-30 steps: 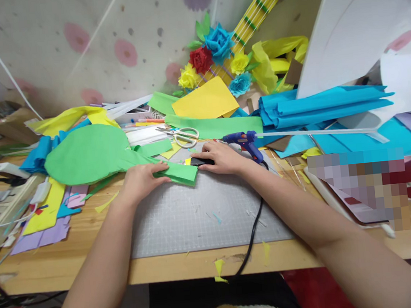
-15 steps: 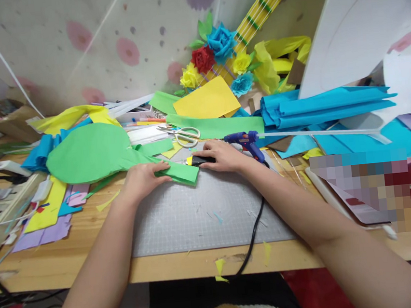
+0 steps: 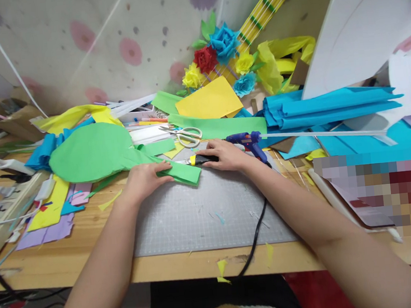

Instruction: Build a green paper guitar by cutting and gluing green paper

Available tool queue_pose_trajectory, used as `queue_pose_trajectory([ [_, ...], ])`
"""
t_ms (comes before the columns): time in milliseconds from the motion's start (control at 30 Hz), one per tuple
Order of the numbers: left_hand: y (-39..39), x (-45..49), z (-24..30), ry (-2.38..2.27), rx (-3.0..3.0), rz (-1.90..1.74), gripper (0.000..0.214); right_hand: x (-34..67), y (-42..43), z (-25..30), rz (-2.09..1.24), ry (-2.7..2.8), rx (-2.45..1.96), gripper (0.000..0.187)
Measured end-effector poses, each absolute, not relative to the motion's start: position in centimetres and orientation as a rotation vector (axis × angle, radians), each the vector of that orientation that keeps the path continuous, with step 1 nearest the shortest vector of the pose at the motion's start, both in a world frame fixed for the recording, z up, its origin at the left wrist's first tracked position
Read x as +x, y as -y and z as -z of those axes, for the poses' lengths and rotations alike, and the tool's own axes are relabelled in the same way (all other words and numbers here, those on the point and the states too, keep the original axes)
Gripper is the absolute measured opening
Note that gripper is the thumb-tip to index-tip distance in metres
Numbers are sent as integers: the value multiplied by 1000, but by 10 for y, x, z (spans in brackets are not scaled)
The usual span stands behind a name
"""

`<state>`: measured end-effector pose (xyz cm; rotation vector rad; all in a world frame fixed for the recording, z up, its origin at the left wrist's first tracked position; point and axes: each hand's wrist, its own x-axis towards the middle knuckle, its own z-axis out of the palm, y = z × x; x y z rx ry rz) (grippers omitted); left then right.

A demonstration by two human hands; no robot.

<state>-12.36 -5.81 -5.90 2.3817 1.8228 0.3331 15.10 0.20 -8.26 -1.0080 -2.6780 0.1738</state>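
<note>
A green paper-covered piece [image 3: 91, 153] with a broad rounded body and a narrow neck lies from the left onto the grey cutting mat [image 3: 182, 219]. My left hand [image 3: 148, 180] is closed around its neck, thumb on top; the fingers beneath are partly hidden. To the right of the neck's end, my right hand [image 3: 227, 155] is closed on the black and yellow handle of a utility knife [image 3: 201, 159], whose blade points left. White-handled scissors [image 3: 188, 135] lie just behind, and a blue glue gun [image 3: 250, 142] rests beside my right hand.
A black cord [image 3: 255, 239] crosses the mat toward the table's front edge. Blue paper rolls [image 3: 331, 105] lie at the back right. Paper roses [image 3: 223, 41] and a yellow sheet [image 3: 209, 99] stand at the back. A power strip [image 3: 10, 216] sits at the left.
The whole view has shifted slightly to the right. Both hands keep their holds on the green paper-covered piece and the utility knife, with little visible movement.
</note>
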Motion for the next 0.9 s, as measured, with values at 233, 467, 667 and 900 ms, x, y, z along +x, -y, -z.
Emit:
queue_pose_trajectory([
  [233, 60, -125, 58, -1780, 2408, -409, 33, 152, -1, 82, -200, 2683, -1020, 48],
  [467, 58, -127, 67, -1760, 2528, -561, 25, 154, 1, 83, -196, 2677, -1007, 48],
  [667, 53, -126, 73, -1680, 2652, -746, 28, 142, 2, 77, -157, 2692, -945, 45],
  [900, 57, -125, 67, -1673, 2622, -636, 30, 126, -5, 70, -153, 2742, -891, 46],
])
